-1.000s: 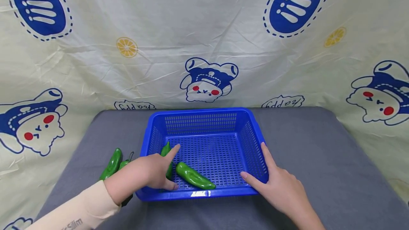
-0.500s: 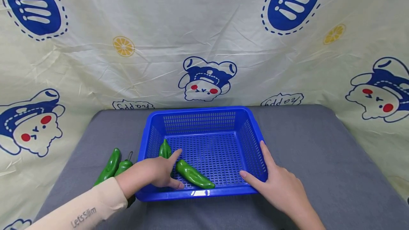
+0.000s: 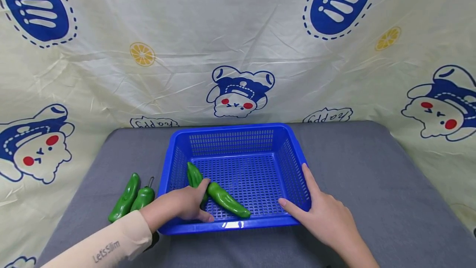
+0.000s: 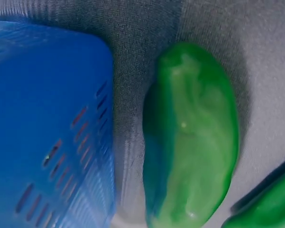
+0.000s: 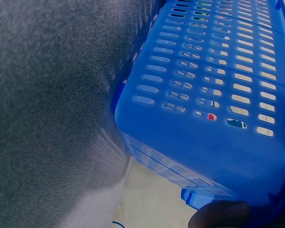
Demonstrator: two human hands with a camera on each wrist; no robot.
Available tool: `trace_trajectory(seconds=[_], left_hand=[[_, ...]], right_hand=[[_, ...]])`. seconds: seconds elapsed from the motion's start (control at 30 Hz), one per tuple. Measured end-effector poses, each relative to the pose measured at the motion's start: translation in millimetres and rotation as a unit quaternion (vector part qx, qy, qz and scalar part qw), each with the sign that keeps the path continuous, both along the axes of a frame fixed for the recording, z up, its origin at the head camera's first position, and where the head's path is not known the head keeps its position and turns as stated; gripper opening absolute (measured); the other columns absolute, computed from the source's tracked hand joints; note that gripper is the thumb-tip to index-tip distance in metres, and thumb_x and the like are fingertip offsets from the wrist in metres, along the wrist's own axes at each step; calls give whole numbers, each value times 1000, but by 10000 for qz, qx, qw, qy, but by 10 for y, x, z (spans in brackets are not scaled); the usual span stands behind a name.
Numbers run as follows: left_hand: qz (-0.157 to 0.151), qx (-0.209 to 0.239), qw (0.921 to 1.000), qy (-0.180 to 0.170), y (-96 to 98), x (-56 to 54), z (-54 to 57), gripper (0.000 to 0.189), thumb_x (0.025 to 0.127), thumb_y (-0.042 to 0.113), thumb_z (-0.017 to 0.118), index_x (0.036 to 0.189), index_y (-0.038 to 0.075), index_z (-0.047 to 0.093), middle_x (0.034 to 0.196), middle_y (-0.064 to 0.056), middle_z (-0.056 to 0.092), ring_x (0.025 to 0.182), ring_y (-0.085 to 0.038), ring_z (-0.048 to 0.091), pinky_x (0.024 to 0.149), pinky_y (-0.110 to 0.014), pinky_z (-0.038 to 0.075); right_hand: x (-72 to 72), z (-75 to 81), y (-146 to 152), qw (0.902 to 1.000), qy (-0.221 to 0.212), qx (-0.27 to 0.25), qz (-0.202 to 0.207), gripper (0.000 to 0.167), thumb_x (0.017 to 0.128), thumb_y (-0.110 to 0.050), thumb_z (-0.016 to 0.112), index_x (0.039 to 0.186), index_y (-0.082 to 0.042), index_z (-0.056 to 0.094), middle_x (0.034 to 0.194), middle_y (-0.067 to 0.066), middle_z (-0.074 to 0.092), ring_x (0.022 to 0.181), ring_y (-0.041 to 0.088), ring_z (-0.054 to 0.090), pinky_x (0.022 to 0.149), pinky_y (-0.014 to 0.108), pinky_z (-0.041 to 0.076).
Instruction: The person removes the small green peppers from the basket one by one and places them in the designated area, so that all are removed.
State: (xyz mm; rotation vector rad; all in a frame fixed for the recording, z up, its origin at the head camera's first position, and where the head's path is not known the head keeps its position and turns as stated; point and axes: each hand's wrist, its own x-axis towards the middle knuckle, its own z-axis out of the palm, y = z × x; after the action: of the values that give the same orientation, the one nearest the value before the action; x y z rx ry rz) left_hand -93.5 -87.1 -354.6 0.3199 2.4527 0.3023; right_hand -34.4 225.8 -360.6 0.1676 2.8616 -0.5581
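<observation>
A blue plastic basket (image 3: 238, 127) with slotted walls stands on the grey table. My right hand (image 3: 327, 218) grips its rim at the near right corner; in the right wrist view a dark fingertip (image 5: 223, 213) lies at the basket's edge. Inside, at the near left, my left hand (image 3: 191, 202) holds a green pepper (image 3: 194, 173), its lower part partly hidden by the fingers. A second green pepper (image 3: 228, 202) lies slanted on the basket floor, close against that hand.
Two more green peppers, a long one (image 3: 124, 197) and one with a thin stem (image 3: 143, 197), lie on the table left of the basket. The left wrist view shows a pepper (image 4: 194, 137) beside the basket wall. A printed cloth (image 3: 178, 82) hangs behind.
My left hand has shifted slightly right, and the pepper in it has turned to a slant nearer the other one. The right hand has stayed on the basket rim.
</observation>
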Motion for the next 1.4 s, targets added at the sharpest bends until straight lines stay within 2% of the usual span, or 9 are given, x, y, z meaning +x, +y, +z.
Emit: trace_trajectory(seconds=[0.13,0.3,0.4,0.53,0.73,0.9,1.07,1.23,1.4], left_hand=[[132,106,9999,-28,14,-52,-71,104,80,57,75,154,9,22,129,-29,60,122,-40,59,100,-56,46],[247,371,9989,169,22,-93,-157,95,81,57,74,151,12,28,119,-28,63,114,-38,62,95,-54,49],[263,488,9981,271,27,-114,-191,80,86,54,70,145,15,33,101,-20,65,96,-30,64,82,-48,51],[228,572,9972,422,28,-126,-217,56,94,46,63,136,17,39,85,-11,59,78,-23,58,71,-42,47],[101,659,9948,775,34,-140,-256,47,96,39,64,132,17,43,90,-15,63,87,-26,62,76,-47,50],[176,526,9954,778,40,-204,-302,65,93,43,67,145,17,39,108,-24,66,104,-35,65,87,-51,51],[270,518,9955,744,37,-238,-315,78,89,42,72,152,16,34,124,-30,62,120,-42,59,99,-56,48],[170,617,9951,757,39,-202,-302,82,85,36,78,154,17,37,131,-28,60,127,-42,55,103,-56,45],[135,739,9940,798,32,-131,-257,85,81,34,81,154,23,38,134,-26,59,127,-41,54,102,-55,46]], right_hand=[[1,-2,1,10000,-5,19,-2,118,75,-92,43,160,-27,-6,135,31,57,87,29,66,53,33,40],[11,-4,0,10000,1,22,-9,117,75,-91,44,160,-28,-5,131,30,59,85,27,65,53,33,40],[9,-7,5,10000,21,28,-6,116,76,-91,43,160,-28,-6,132,30,59,87,29,66,54,34,41],[9,-9,9,10000,72,41,3,117,75,-91,43,160,-28,-5,134,30,58,95,34,68,55,37,44],[6,-7,4,10000,27,16,-2,117,75,-91,44,160,-28,-5,135,30,57,94,33,67,55,36,43],[3,-4,1,10000,16,18,-14,117,75,-91,44,160,-28,-5,135,31,56,92,33,67,56,36,44],[1,-4,1,10000,49,37,-19,118,75,-92,44,160,-28,-5,136,31,56,96,36,67,57,39,46],[2,-3,2,10000,27,36,-29,118,74,-92,44,160,-28,-5,134,30,58,91,32,67,55,36,43],[2,1,-2,10000,10,24,-27,118,74,-92,44,161,-27,-4,135,30,57,93,33,67,55,36,44]])
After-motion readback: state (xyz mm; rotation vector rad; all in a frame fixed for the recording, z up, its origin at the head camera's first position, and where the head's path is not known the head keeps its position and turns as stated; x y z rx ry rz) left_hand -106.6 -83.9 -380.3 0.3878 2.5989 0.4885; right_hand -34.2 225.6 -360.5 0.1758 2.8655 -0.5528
